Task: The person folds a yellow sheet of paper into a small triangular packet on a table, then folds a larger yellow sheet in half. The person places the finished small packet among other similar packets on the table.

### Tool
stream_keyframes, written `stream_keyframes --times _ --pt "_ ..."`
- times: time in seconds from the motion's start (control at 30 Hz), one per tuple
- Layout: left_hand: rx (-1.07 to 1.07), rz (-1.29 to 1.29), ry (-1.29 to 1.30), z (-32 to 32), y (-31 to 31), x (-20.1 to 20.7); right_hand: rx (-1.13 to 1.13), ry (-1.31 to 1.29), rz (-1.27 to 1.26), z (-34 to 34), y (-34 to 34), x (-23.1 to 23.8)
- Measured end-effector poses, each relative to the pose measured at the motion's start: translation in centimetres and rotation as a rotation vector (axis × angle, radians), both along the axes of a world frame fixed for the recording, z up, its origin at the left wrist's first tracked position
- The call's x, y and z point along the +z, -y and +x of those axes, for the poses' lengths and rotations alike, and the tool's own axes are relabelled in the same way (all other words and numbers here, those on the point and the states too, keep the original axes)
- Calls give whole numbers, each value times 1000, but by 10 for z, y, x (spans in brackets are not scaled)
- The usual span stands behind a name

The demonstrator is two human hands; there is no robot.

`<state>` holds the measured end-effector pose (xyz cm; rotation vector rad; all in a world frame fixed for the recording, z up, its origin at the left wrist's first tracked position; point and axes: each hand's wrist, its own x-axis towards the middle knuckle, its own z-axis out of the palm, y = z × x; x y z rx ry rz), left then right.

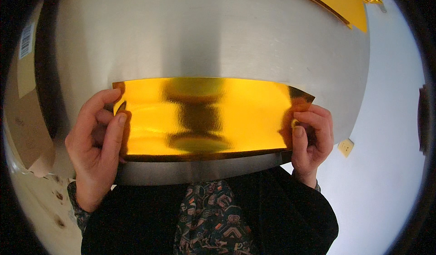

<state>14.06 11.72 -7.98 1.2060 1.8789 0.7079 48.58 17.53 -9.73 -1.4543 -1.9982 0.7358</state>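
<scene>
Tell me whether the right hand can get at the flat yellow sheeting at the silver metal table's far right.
Probably not: the right hand holds the right end of the shiny gold rectangular sheet. Beyond it, nothing visible blocks the way to the flat yellow sheeting, but the hand would likely need freeing first.

Most of the background is filled by a brushed-metal counter (127, 41), crossed by a soft, dark band of reflection. On the right, a pale bluish-white wall (395, 87) is fitted with a cream power outlet (346, 147). Brown-stained pale flooring (45, 205) is glimpsed at lower left.
</scene>
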Motion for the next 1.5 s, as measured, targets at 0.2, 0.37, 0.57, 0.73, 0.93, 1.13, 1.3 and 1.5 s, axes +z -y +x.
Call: stream_keyframes --times 0.2,0.37,0.57,0.73,0.93,1.13,1.3,1.5 --pt "-6 4 -16 0 -2 0 56 -3 29 3 -5 -1" --pt "-36 84 -9 -3 0 -4 -11 13 -56 -4 0 6" --pt "61 -19 31 6 -1 -1 33 3 8 1 -7 3" --pt "53 -5 -8 8 -4 1 43 14 5 2 -6 3" --pt "70 -13 12 6 -3 -1 41 28 12 3 -10 3" --pt "-6 19 -60 6 -3 -2 11 1 -6 5 -10 3" --pt "-8 55 -74 10 -5 -2 -3 -52 -23 9 -11 3" --pt "31 25 -68 18 -8 0 -16 -92 -50 14 -14 7"
